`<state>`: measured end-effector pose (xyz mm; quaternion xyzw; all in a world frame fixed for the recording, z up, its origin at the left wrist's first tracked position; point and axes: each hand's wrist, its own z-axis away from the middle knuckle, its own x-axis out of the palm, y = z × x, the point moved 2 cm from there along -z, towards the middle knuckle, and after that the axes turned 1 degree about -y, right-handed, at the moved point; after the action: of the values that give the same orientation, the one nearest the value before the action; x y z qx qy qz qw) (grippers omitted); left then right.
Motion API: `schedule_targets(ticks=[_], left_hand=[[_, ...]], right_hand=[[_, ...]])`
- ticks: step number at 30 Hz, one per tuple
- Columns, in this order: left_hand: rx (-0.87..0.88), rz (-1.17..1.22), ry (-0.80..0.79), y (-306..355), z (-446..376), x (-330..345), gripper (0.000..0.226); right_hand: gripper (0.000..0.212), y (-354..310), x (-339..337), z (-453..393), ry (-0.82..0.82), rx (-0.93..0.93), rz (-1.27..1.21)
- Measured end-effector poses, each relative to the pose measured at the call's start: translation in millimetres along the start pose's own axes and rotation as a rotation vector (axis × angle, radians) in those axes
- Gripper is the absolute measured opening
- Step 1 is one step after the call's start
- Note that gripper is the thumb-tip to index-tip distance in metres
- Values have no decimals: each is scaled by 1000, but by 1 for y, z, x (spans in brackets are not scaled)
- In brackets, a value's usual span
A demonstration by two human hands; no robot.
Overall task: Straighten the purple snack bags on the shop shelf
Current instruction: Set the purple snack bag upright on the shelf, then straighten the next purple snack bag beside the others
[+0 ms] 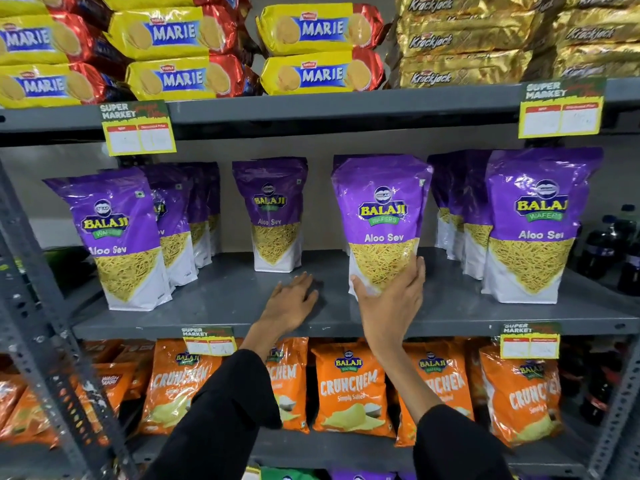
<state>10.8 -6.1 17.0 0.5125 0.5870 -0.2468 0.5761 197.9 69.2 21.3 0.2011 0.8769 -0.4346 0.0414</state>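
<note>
the purple aloo sev bag being handled stands upright on the grey middle shelf, label facing out, directly above the right hand. that hand is wrapped around the bag's lower part, thumb on the left edge and fingertips curled on the right edge, so it is closed on the bag. whether the base is resting on the shelf or lifted just clear is hard to tell, since the hand covers it.

the left hand lies palm down and flat on bare shelf just left of the held bag, fingers spread, holding nothing.

beyond the left hand, further back, a lone purple bag stands upright but set well behind the others. further left of that hand, a row of purple bags leans a little, the front one tilted with its top to the left. to the right of the right hand, another row stands fairly straight near the shelf front.

as a judgement, the job looks partway done: the right row and the held bag seem in order, while the set-back single bag and the tilted left row probably need pulling forward and squaring.

below both forearms sit orange crunchem bags; above the hands, yellow marie packs.
</note>
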Motion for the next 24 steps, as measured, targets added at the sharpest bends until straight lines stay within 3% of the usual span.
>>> schedule_targets(ticks=[2,6,12,24], left_hand=[[-1,54,112,-8,13,-6,51],[-28,73,189,-58,37,-21,49],[-104,-42,139,-149,35,-52,57],[-38,-211,-156,-204,9,-58,60]], right_hand=[[89,-9,1,19,38,-134,-114],[70,-42,30,50,-212,-124,-326],[95,-103,113,47,-498,35,-264],[143,-144,224,18,-512,345,-46]])
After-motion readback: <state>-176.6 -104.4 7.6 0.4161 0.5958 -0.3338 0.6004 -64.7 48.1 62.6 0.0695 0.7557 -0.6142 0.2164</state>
